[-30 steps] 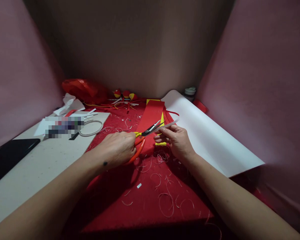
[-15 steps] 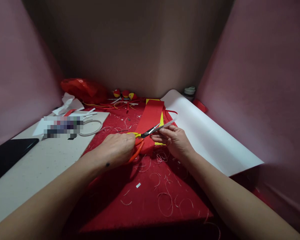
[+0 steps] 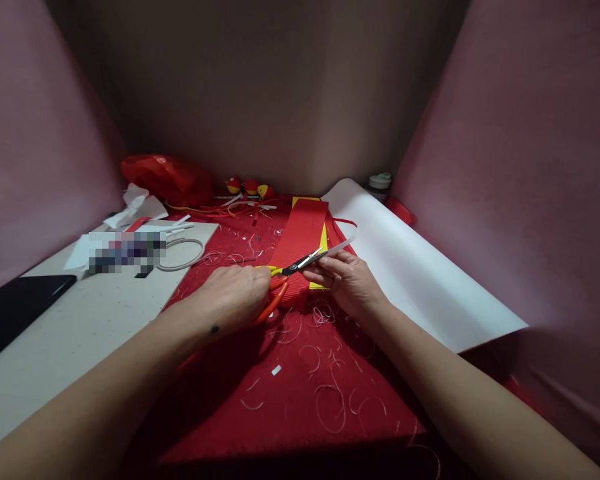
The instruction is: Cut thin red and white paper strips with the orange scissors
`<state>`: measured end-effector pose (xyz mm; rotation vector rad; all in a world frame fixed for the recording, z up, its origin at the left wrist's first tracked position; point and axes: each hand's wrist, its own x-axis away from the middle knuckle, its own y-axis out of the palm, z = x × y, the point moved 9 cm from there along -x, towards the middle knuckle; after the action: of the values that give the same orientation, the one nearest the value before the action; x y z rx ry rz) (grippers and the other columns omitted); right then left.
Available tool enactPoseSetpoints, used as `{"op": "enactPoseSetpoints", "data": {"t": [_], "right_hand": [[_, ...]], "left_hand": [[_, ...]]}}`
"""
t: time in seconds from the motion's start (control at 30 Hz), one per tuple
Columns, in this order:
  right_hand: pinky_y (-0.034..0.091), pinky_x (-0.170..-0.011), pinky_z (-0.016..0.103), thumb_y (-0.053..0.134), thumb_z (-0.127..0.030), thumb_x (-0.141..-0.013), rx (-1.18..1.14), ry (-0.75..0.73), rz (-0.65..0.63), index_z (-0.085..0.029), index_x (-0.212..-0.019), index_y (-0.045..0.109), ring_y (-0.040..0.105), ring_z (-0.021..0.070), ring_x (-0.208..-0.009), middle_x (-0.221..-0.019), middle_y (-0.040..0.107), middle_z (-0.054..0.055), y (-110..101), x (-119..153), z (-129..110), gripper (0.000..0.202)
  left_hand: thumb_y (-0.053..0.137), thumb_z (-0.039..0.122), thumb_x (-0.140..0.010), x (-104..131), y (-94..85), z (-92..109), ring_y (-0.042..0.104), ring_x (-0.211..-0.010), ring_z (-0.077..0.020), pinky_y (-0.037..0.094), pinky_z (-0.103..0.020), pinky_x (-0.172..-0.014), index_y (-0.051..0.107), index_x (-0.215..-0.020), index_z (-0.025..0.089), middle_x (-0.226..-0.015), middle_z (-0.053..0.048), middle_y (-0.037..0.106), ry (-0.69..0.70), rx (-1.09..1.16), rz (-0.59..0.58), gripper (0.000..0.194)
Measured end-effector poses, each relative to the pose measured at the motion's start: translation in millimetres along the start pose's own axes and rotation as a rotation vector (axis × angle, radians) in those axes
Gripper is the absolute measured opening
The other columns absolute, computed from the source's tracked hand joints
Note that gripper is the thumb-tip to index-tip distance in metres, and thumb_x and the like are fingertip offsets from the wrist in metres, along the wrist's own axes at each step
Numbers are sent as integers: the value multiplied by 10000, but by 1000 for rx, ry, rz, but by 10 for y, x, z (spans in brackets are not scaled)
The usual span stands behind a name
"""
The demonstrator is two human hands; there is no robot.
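My left hand [image 3: 235,297] grips orange-handled scissors [image 3: 287,277], their blades nearly closed and pointing right and away. My right hand [image 3: 347,280] pinches a thin white strip [image 3: 343,245] that runs up and to the right from my fingers; the blade tips meet the strip at its near end. Both hands hover over a red ribbed band [image 3: 300,240] lying on a yellow sheet [image 3: 324,240], all on a red cloth [image 3: 290,387] strewn with several thin white curled trimmings.
A big white sheet [image 3: 420,273] lies curled at right. At left is a pale board [image 3: 70,333] with a white cord loop [image 3: 183,253], paper scraps and a dark tablet [image 3: 15,313]. A red plastic bag [image 3: 165,177], small red-yellow figures [image 3: 250,188] and a bottle [image 3: 380,183] stand at the back.
The scissor blades have closed further on the white strip. My right hand has shifted slightly left and toward me with the strip.
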<state>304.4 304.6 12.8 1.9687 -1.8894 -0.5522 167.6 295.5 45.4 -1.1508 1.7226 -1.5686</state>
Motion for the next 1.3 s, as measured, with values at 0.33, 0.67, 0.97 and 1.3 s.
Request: {"op": "enactPoseSetpoints", "data": {"t": [0.33,0.67,0.97,1.3], "right_hand": [[552,-770,343,624,-157,-697,46,-50,23,-166,-699,591,679,179,-731,-741,695,40,-7,-1,-56,34],[538,-823,362,626,-159,-698,27,-20,11,-166,-709,581,670,193,-800,-798,684,47,9,11,-22,47],[528,-855,373,618,-174,-692,71,13,24,-180,-708,583,660,195,-811,-812,684,55,12,34,-32,39],[536,-835,379,635,-174,-686,59,9,20,-173,-692,597,662,188,-774,-776,679,48,-16,12,-17,38]], "left_hand": [[367,387,-809,8,76,-15,635,-714,-304,432,-380,-549,538,-895,177,-811,-131,661,-15,11,-31,284],[394,402,-797,17,52,5,632,-725,-308,439,-384,-571,549,-935,157,-773,-140,653,-16,24,-29,321],[395,420,-804,2,65,-16,628,-687,-295,428,-367,-544,555,-922,164,-734,-147,650,-3,7,-43,324],[417,365,-800,-11,79,7,630,-683,-283,440,-354,-555,565,-875,165,-727,-133,645,19,16,-69,259]]}}
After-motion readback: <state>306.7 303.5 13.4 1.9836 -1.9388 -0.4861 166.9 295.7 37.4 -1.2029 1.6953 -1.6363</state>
